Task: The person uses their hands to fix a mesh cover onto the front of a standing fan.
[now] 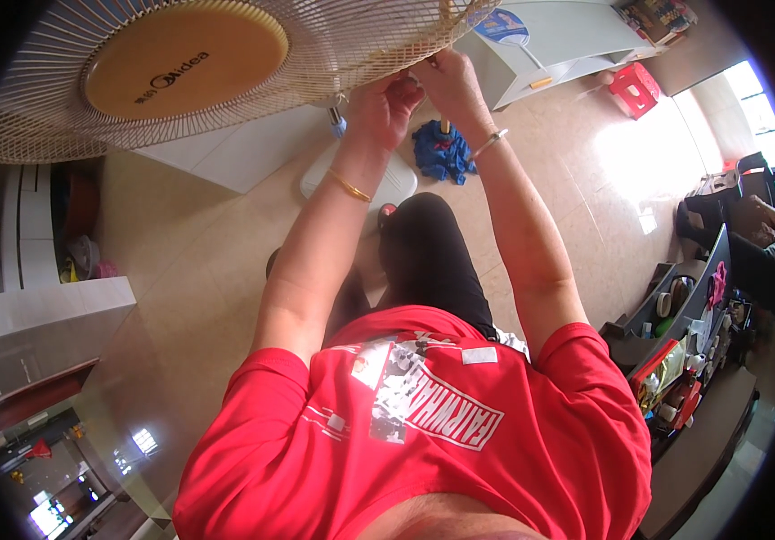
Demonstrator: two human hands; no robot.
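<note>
Nearest the camera is the person's red T-shirt (342, 459), with pale printed patches across the chest, and both bare forearms stretch away from its sleeves toward a large fan (185, 58) that fills the upper left. The fan's round head shows a cream wire grille with a yellowish disc at its middle, and its lower right rim comes down to where the hands meet. The left hand (390, 112), below a gold bangle (349, 185) on the forearm, is turned partly palm-up just under that rim, its fingers curled in toward the right hand. The right hand (454, 85), with a pale bangle (490, 142) at the wrist, lies close beside it at the grille's edge, fingers bent and close together. The fingertips meet in a small, partly hidden spot, so I cannot tell whether either hand is clamped on anything. Below the hands, a rounded white base (396, 184) rests on the tiled floor (567, 171), partly behind the left forearm, and a bunched blue cloth (443, 155) lies near it. A blue hand fan (501, 27) lies on a white cabinet (554, 45) at the upper right, with a red box-like object (635, 90) beyond.
</note>
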